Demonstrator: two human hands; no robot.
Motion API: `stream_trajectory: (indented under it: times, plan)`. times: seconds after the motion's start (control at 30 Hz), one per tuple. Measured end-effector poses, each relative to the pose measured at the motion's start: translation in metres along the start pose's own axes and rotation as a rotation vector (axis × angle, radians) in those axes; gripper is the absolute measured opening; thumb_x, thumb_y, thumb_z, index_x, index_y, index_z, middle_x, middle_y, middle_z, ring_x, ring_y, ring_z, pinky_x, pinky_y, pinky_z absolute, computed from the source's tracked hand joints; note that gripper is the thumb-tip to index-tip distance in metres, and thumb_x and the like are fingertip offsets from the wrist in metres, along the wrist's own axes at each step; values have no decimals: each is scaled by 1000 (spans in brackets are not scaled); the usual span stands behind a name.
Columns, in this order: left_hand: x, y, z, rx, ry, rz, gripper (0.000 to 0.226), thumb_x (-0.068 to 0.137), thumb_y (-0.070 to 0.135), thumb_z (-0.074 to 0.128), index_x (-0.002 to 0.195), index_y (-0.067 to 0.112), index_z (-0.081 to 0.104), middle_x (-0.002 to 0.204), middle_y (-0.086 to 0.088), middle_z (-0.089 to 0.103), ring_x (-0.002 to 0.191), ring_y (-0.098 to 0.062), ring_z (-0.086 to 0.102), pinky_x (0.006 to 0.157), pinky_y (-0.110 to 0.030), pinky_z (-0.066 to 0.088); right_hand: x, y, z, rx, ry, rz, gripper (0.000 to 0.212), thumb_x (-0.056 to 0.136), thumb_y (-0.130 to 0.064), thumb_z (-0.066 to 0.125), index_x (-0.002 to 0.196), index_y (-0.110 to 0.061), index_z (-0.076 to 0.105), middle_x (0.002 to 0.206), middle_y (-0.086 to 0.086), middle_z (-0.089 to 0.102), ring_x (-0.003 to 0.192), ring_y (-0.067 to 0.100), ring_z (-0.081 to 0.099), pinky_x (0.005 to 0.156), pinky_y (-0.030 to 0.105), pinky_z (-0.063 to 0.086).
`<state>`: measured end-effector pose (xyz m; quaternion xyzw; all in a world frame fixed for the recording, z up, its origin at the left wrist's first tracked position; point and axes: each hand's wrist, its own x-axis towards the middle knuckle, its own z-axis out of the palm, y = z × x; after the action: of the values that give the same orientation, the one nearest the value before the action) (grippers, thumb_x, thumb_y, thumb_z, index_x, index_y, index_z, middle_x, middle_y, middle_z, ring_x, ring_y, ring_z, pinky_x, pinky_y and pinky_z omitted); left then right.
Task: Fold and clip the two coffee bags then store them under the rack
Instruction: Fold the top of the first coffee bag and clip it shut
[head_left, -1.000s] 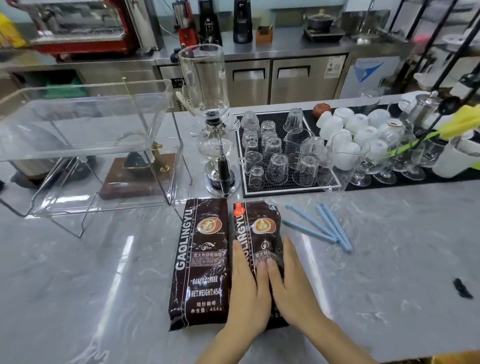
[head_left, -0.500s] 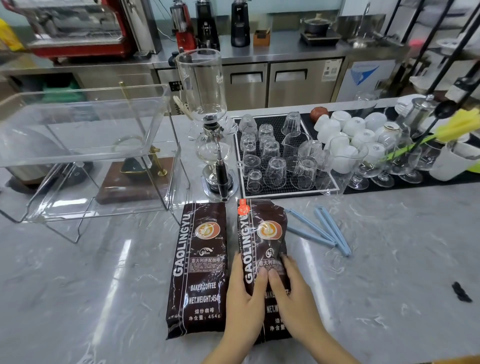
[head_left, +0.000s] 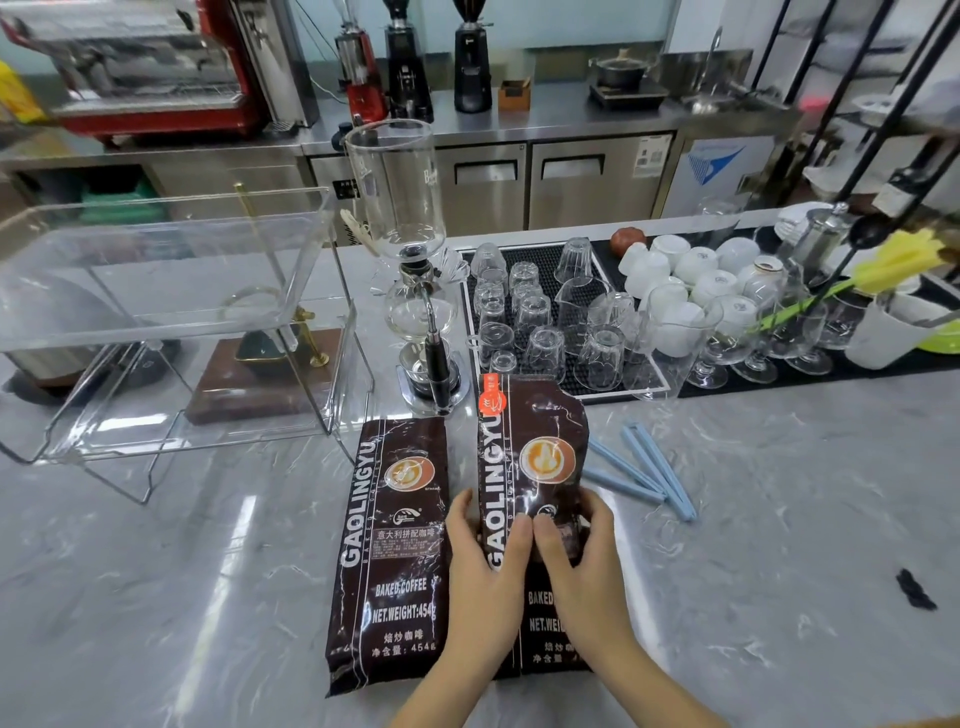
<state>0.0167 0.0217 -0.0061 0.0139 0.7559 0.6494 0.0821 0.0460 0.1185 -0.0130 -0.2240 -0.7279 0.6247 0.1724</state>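
Note:
Two dark brown coffee bags lie side by side on the marble counter. The left coffee bag (head_left: 389, 551) lies flat and untouched. My left hand (head_left: 483, 582) and my right hand (head_left: 582, 571) both grip the middle of the right coffee bag (head_left: 530, 457), thumbs around its sides, and its upper half is lifted off the counter. Its top edge is open and ragged. Blue sealing clips (head_left: 644, 473) lie just right of that bag. The clear acrylic rack (head_left: 171, 332) stands at the back left, with open room beneath it.
A glass siphon brewer (head_left: 415, 291) stands right behind the bags. A black mat with several upturned glasses (head_left: 535, 317) and white cups (head_left: 691, 275) sits behind the clips. A wooden stand (head_left: 260, 384) sits under the rack. A small black scrap (head_left: 917, 597) lies at the right.
Both hands have slid up the right bag and closed around its sides. The bag's upper part has risen from the counter and stretched out straighter.

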Motion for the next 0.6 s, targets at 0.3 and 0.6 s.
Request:
stream_trajectory:
  times: [0.3,0.6]
  plan:
    - [7,-4,1,94,97,110,29,85,25,70,111,30,59,99,11,70,90,8,63,72,-2,45,10,1,-5,-20,106,-26,41,81,-26,73,117,-26,54,105,-11,69,91,-6,65,72,9,51]
    - [12,18,0,-43,187,220,53,72,75,56,108,36,51,96,23,68,91,10,62,73,-5,45,16,-26,-5,95,106,-212,34,80,-50,57,108,-32,54,104,-19,66,95,2,65,78,14,51]
